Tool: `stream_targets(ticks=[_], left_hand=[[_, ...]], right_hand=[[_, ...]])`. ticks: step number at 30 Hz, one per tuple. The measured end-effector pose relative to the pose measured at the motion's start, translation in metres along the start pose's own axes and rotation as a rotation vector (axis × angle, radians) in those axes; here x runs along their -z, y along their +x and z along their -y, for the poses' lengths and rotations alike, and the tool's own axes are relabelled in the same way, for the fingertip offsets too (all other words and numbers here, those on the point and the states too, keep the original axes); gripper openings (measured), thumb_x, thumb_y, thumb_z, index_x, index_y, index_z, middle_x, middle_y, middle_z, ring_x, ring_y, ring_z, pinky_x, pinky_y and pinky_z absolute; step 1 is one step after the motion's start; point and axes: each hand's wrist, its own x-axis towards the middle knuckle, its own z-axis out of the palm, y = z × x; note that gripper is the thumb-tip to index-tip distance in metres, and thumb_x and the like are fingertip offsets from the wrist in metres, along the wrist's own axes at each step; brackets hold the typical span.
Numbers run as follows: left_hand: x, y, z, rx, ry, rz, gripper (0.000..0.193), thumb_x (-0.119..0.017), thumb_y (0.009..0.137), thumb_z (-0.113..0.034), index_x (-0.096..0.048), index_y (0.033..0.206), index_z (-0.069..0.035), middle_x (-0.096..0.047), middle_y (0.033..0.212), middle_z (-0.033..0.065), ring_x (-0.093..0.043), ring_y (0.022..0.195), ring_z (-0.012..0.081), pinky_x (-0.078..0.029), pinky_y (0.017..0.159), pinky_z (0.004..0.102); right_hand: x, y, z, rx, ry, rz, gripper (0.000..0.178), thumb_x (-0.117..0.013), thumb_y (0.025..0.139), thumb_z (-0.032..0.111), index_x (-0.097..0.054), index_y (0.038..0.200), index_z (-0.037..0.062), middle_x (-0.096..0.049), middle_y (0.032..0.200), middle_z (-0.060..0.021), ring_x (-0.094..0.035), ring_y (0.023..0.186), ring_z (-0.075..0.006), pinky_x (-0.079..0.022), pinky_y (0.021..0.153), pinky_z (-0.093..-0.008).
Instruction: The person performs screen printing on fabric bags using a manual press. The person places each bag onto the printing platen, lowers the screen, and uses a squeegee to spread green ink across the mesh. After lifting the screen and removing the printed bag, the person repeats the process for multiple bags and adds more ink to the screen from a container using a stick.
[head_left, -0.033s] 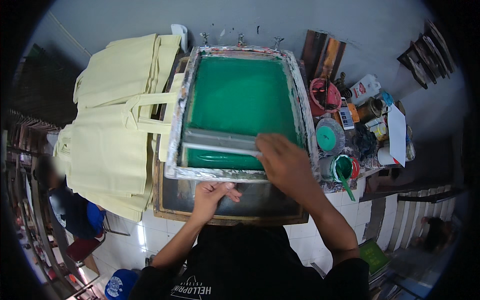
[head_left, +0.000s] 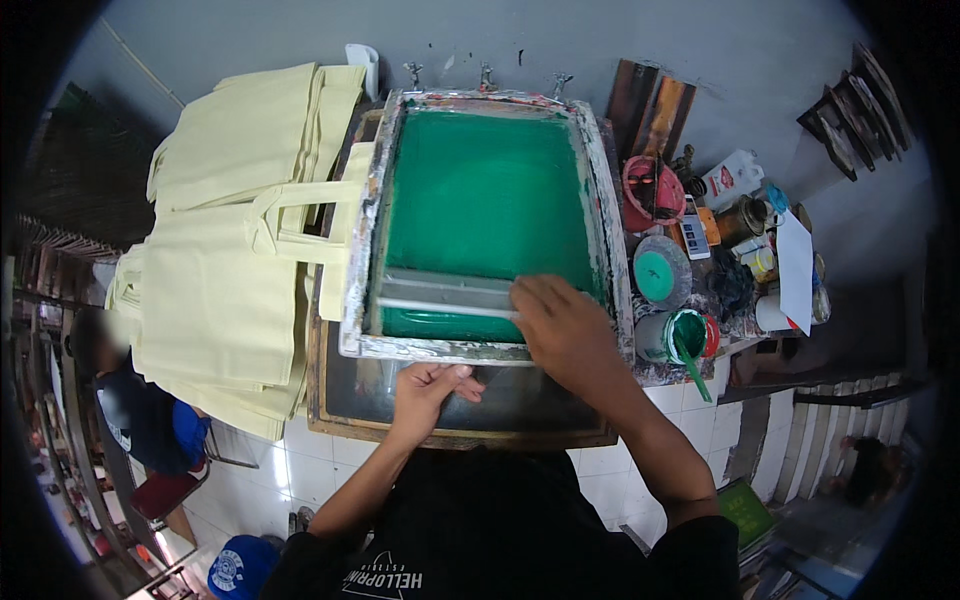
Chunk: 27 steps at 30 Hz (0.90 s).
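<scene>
My right hand point(head_left: 565, 325) is wrapped round the right end of a wide grey squeegee point(head_left: 445, 290). The squeegee lies across the near part of a screen-printing frame point(head_left: 604, 250), whose mesh is covered with green ink point(head_left: 490, 190). A glossy band of ink shows along the squeegee's near side. Just below the frame's near edge is my left hand point(head_left: 430, 395), palm partly turned up. Its thumb and loosely bent fingers are apart, with nothing visible between them. I cannot tell whether the thumb touches the frame. Under the frame is a dark board point(head_left: 460, 400) with a wooden rim.
Pale yellow tote bags point(head_left: 215, 300) are stacked at left, one handle reaching the frame. At right are an ink tub point(head_left: 688, 335) with a green stirrer, a bowl point(head_left: 655, 275), a pink bucket point(head_left: 652, 192) and a phone point(head_left: 692, 232). A person point(head_left: 150, 410) sits at far left.
My right hand and the squeegee have moved slightly toward me, and the squeegee's left end has come a little nearer. My left hand stays by the frame's near edge.
</scene>
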Motion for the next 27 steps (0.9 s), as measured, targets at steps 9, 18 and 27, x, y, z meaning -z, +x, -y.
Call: stream_targets(ticks=[9,18,27], left_hand=[[0.008,0.002,0.005,0.146,0.054,-0.012,0.027,-0.069,0.099,-0.018,-0.069,0.089,0.007,-0.071,0.076,0.0130,-0.067,0.059,0.0166,-0.055,0.058,0.0289],[0.008,-0.003,0.006,0.152,-0.001,0.013,0.023,-0.069,0.099,-0.015,-0.068,0.099,0.009,-0.070,0.075,0.0121,-0.066,0.058,0.0167,-0.056,0.056,0.0300],[0.024,0.001,0.007,0.237,-0.041,0.122,0.024,-0.065,0.100,-0.015,-0.065,0.107,0.008,-0.072,0.085,0.0184,-0.072,0.067,0.0230,-0.059,0.067,0.0345]], right_hand=[[0.009,0.026,-0.026,-0.072,0.101,0.353,0.014,-0.067,0.094,0.021,-0.063,0.091,0.0072,-0.064,0.079,-0.0097,-0.065,0.075,-0.0286,-0.052,0.061,-0.0409],[-0.006,-0.015,-0.024,0.084,-0.017,0.298,0.017,-0.073,0.086,0.020,-0.062,0.089,0.0082,-0.064,0.082,-0.0057,-0.064,0.076,-0.0252,-0.053,0.062,-0.0376],[-0.077,0.124,-0.165,0.005,-0.062,0.263,0.032,-0.066,0.095,0.039,-0.070,0.103,0.0084,-0.068,0.083,-0.0175,-0.068,0.085,-0.0388,-0.052,0.074,-0.0508]])
